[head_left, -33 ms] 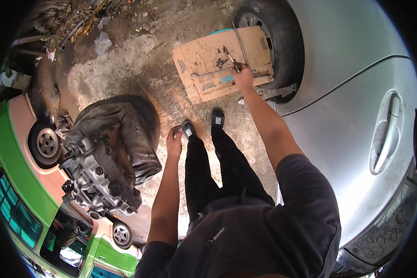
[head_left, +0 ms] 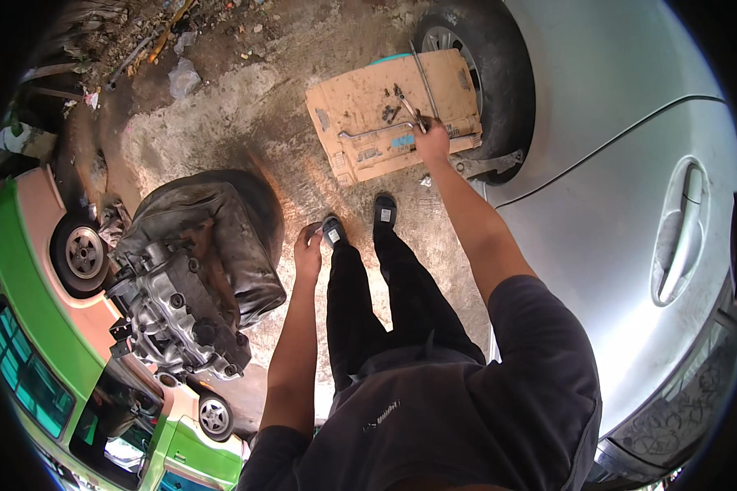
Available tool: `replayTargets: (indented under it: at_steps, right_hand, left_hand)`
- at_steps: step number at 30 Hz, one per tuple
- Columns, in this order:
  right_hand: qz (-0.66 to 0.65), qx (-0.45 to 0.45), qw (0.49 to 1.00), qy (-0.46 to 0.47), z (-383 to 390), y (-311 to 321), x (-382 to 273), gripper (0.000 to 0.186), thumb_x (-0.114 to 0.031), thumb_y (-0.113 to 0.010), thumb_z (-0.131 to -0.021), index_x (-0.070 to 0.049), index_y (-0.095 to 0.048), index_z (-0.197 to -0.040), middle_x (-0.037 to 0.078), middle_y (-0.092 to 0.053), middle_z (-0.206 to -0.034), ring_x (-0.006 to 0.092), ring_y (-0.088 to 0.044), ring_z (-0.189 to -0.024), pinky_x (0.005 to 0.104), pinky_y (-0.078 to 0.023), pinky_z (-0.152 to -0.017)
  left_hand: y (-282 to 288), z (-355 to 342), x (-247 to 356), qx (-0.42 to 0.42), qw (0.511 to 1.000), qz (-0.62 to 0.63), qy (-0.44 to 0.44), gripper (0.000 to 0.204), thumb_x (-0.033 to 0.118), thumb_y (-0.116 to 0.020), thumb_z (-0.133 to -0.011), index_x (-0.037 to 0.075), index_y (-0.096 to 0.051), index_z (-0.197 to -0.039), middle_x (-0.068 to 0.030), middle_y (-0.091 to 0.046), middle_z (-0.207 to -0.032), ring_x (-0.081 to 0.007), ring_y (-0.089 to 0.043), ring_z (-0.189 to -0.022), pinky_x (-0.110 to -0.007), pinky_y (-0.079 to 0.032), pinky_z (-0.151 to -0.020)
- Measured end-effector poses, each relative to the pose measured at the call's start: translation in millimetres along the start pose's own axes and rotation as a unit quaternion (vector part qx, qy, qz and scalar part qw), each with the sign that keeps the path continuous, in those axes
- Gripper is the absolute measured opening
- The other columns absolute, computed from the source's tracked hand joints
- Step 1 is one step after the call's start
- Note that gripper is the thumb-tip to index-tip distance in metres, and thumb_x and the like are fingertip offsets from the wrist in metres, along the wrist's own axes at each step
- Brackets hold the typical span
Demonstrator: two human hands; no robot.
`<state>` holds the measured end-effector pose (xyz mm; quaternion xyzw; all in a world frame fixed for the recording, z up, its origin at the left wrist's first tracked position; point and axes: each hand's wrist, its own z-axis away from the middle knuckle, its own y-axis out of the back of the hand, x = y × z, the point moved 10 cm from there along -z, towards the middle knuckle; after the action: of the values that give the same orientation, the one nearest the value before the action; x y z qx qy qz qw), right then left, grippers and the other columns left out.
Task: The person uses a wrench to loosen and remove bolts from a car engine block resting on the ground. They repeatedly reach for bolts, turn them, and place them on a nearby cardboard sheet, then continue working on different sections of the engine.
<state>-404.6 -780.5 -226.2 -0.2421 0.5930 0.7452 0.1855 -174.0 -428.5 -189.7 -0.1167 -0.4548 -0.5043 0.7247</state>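
My right hand (head_left: 432,143) reaches over a flat brown cardboard sheet (head_left: 344,96), its fingers closed round one end of a slim silver hand tool (head_left: 409,110). The exact kind of tool is too small to tell. A long wrench (head_left: 368,132) lies on the cardboard to the left of that hand, and a long thin metal bar (head_left: 424,78) lies beyond it. Several small dark parts, perhaps bolts (head_left: 391,113), lie beside the tool's far end. My left hand (head_left: 308,252) hangs beside my left shoe, fingers curled together; a small thing seems pinched there, too small to name.
A silver car (head_left: 598,164) stands along the right, its black tyre (head_left: 512,90) touching the cardboard's edge. A metal engine (head_left: 180,307) sits at the left near a dark worn seat-like cushion (head_left: 254,270). Beyond is a green and pink van (head_left: 37,270). Litter covers the far-left ground.
My right hand has shifted slightly toward me, with the silver tool still in its fingers. My left hand has hardly moved.
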Motion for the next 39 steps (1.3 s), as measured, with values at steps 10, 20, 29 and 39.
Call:
replayTargets:
  at_steps: [10,20,29,39]
  right_hand:
    - [-0.295,-0.082,0.95,-0.061,103.9,36.6,32.7,0.036,-0.009,-0.051,-0.084,0.001,-0.066,-0.115,0.005,-0.058,-0.075,0.0133,-0.049,-0.064,0.0291,-0.042,-0.061]
    - [-0.482,-0.166,0.843,-0.173,147.8,73.2,-21.8,0.018,-0.009,-0.055,-0.092,0.0,-0.061,-0.106,0.01,-0.067,-0.08,0.0092,-0.045,-0.047,0.0247,-0.034,-0.042]
    - [-0.448,-0.163,0.869,-0.134,201.7,126.7,-63.5,0.018,-0.018,-0.07,-0.088,-0.003,-0.062,-0.095,0.002,-0.058,-0.067,0.0076,-0.043,-0.047,0.0233,-0.029,-0.041]
    - [-0.449,-0.175,0.867,-0.127,304.0,145.4,-102.6,0.023,-0.008,-0.065,-0.087,0.001,-0.066,-0.108,0.006,-0.066,-0.08,0.0059,-0.042,-0.051,0.0215,-0.029,-0.043]
  left_hand:
    - [24.0,23.9,64.0,-0.003,0.999,0.017,-0.048,0.032,0.017,-0.057,-0.092,-0.002,-0.063,-0.117,-0.0133,-0.064,-0.116,-0.0221,-0.057,-0.112,-0.033,-0.04,-0.1]
    - [24.5,50.6,100.7,-0.032,0.996,-0.022,-0.085,0.033,0.02,-0.057,-0.091,0.0,-0.065,-0.116,-0.013,-0.065,-0.117,-0.0241,-0.058,-0.112,-0.034,-0.042,-0.098]
    - [36.0,53.0,131.3,-0.051,0.983,-0.025,-0.174,0.035,0.023,-0.057,-0.091,0.0,-0.064,-0.116,-0.0148,-0.067,-0.112,-0.0251,-0.062,-0.106,-0.034,-0.045,-0.094]
    - [43.1,82.9,139.2,-0.153,0.958,0.019,-0.241,0.034,0.021,-0.059,-0.09,0.0,-0.063,-0.117,-0.0145,-0.067,-0.109,-0.0234,-0.062,-0.104,-0.034,-0.045,-0.093]
